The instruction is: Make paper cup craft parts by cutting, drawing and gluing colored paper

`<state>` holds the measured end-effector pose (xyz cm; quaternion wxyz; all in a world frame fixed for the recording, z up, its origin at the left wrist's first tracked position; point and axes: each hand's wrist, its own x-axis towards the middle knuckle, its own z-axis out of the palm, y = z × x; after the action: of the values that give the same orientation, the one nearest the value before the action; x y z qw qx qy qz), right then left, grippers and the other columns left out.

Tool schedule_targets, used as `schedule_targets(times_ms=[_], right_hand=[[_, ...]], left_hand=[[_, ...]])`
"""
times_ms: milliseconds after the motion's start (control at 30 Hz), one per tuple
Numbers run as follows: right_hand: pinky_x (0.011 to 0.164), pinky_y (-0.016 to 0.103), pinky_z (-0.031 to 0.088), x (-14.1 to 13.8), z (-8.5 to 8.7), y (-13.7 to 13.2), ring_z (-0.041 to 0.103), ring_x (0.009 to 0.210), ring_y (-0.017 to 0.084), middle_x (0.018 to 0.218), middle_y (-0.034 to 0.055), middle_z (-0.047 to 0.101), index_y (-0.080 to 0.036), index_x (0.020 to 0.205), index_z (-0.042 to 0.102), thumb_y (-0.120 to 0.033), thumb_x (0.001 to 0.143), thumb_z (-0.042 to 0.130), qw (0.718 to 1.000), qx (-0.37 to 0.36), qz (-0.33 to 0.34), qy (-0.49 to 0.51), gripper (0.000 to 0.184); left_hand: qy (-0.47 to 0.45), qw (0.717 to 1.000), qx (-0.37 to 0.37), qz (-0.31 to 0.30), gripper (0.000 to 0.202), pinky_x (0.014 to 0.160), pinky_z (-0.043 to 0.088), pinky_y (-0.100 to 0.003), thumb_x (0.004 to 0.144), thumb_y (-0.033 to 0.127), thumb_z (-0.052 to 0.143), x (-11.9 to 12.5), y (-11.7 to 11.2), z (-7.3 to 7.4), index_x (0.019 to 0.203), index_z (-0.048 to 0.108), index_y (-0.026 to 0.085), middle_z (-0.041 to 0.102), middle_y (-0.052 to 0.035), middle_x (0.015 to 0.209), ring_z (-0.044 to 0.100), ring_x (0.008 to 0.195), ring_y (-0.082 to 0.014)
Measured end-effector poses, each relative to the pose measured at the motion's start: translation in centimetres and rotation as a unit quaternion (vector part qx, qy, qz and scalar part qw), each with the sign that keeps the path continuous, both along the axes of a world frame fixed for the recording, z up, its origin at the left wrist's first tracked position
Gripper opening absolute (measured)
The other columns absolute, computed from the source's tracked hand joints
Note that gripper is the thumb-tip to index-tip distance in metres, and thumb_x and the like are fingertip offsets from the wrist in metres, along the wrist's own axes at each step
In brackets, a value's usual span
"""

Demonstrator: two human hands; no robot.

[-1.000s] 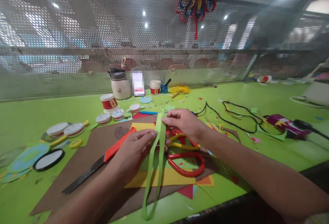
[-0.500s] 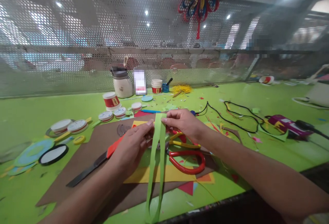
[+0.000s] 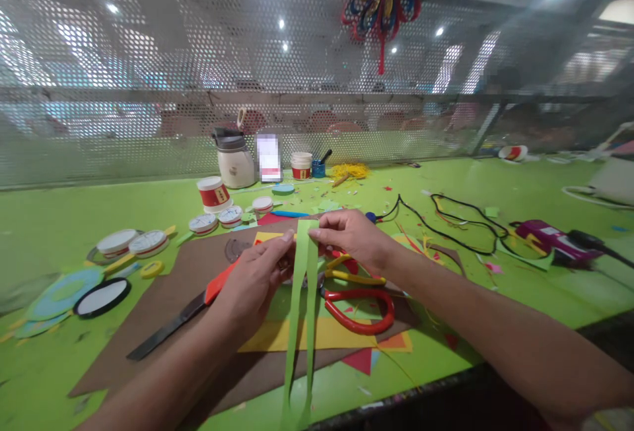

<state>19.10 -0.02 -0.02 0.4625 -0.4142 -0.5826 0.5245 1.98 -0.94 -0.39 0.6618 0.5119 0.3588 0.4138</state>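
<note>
A light green paper strip point(image 3: 300, 272) hangs between my hands, looped so that two lengths run down toward the table's front edge. My left hand point(image 3: 265, 263) is closed, thumb and fingers pinching the left length near its top. From the other side my right hand point(image 3: 351, 236) pinches the right length just below the upper end. Under and beside my right wrist lie red-handled scissors point(image 3: 364, 312) and a yellow-handled tool point(image 3: 356, 278). A craft knife with an orange handle point(image 3: 218, 282) rests beyond my left forearm. Brown sheets point(image 3: 188, 286) and a yellow sheet point(image 3: 267, 335) are beneath.
Left are white round lids point(image 3: 147, 243), a black-rimmed disc point(image 3: 102, 297) and blue paper rings point(image 3: 64, 292). A thermos jug point(image 3: 234, 160), phone point(image 3: 269, 157) and red-white tubs point(image 3: 214, 193) stand behind. A black cord point(image 3: 460, 239) leads near a purple device point(image 3: 555, 243) at right.
The top of the green strip and the fingers of both hands have shifted very slightly. The grip of both hands looks the same.
</note>
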Motion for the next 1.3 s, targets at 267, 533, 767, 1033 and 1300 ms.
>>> schedule_targets(times_ms=[267, 533, 767, 1033, 1300], right_hand=[[0.05, 0.023, 0.038, -0.02, 0.07, -0.11, 0.047, 0.048, 0.008, 0.052, -0.0041, 0.056, -0.016, 0.059, 0.057, -0.04, 0.069, 0.072, 1.0, 0.016, 0.011, -0.01, 0.03], [0.051, 0.024, 0.039, -0.16, 0.22, -0.29, 0.049, 0.049, 0.009, 0.053, -0.0032, 0.056, -0.016, 0.059, 0.056, -0.039, 0.07, 0.071, 1.0, 0.016, 0.014, -0.018, 0.029], [0.05, 0.024, 0.037, -0.21, 0.11, -0.3, 0.048, 0.048, 0.009, 0.052, -0.0037, 0.055, -0.017, 0.059, 0.055, -0.037, 0.071, 0.069, 0.999, 0.023, 0.017, -0.021, 0.027], [0.049, 0.023, 0.038, -0.07, -0.11, -0.17, 0.049, 0.048, 0.008, 0.051, -0.0036, 0.056, -0.016, 0.06, 0.055, -0.031, 0.075, 0.064, 0.999, 0.032, 0.019, -0.024, 0.023], [0.05, 0.024, 0.04, -0.06, -0.17, -0.1, 0.049, 0.047, 0.009, 0.052, -0.0029, 0.058, -0.016, 0.063, 0.058, -0.034, 0.074, 0.068, 0.999, 0.019, 0.025, 0.016, 0.024]], left_hand=[[-0.021, 1.0, -0.004, -0.01, 0.02, 0.06, 0.045, -0.026, 0.08, 0.035, 0.063, 0.02, -0.13, -0.05, 0.086, 0.074, 0.018, 0.072, -0.0057, 0.08, 0.061, 0.07, -0.0179], [0.014, 1.0, -0.012, 0.014, 0.007, 0.054, 0.039, -0.019, 0.072, 0.024, 0.072, -0.17, 0.07, -0.34, 0.073, 0.072, 0.018, 0.064, 0.0007, 0.065, 0.052, 0.058, -0.0098], [-0.01, 1.0, 0.008, 0.006, 0.025, 0.055, 0.039, -0.023, 0.081, 0.031, 0.061, 0.11, -0.25, 0.03, 0.062, 0.067, 0.017, 0.058, 0.0001, 0.058, 0.047, 0.055, -0.0113], [0.001, 1.0, -0.013, -0.006, 0.025, 0.054, 0.039, -0.023, 0.081, 0.036, 0.06, 0.05, -0.23, -0.21, 0.079, 0.072, 0.015, 0.063, -0.0022, 0.064, 0.05, 0.056, -0.0124], [-0.028, 0.999, -0.015, -0.002, 0.018, 0.061, 0.044, -0.023, 0.08, 0.031, 0.063, -0.15, -0.35, -0.24, 0.078, 0.071, 0.015, 0.065, -0.0039, 0.071, 0.054, 0.067, -0.0134]])
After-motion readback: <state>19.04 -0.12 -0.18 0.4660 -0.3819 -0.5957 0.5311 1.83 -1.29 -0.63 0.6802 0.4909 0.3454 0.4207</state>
